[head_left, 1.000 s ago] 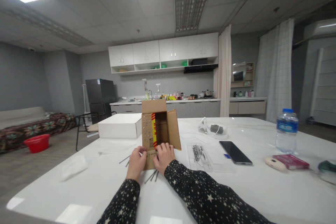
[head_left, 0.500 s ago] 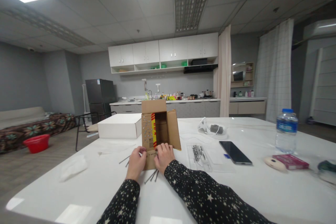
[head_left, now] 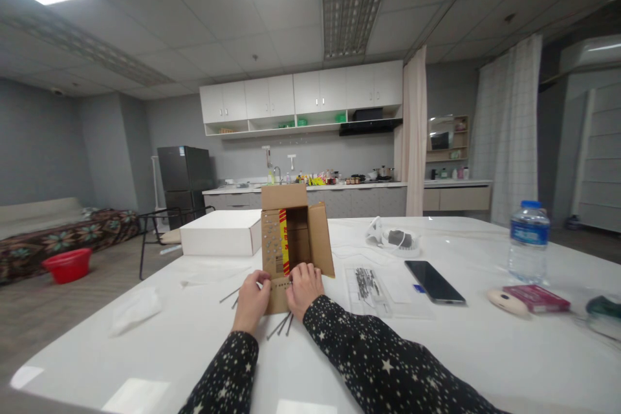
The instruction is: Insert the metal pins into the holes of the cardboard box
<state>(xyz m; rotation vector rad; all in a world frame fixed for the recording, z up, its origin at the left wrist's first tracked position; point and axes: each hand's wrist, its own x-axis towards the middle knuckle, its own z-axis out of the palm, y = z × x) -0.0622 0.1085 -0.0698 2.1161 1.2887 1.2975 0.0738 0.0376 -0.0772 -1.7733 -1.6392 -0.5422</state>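
Note:
A small brown cardboard box [head_left: 295, 233] lies on its side on the white table [head_left: 339, 362], flaps spread, its opening facing me. My left hand [head_left: 251, 301] grips the left edge of the front flap [head_left: 277, 297], which has a row of small holes. My right hand [head_left: 304, 289] presses fingertips on that same flap from the right. Thin metal rods [head_left: 280, 325] lie on the table under the flap, and others [head_left: 230, 295] lie left of my left hand.
A white flat box [head_left: 220, 233] sits behind left. A clear bag of rods [head_left: 369, 284], a phone [head_left: 435, 282], a water bottle [head_left: 528, 239], a pink case [head_left: 536, 297] and a beige object [head_left: 507, 303] lie to the right. Crumpled plastic [head_left: 136, 309] is at left.

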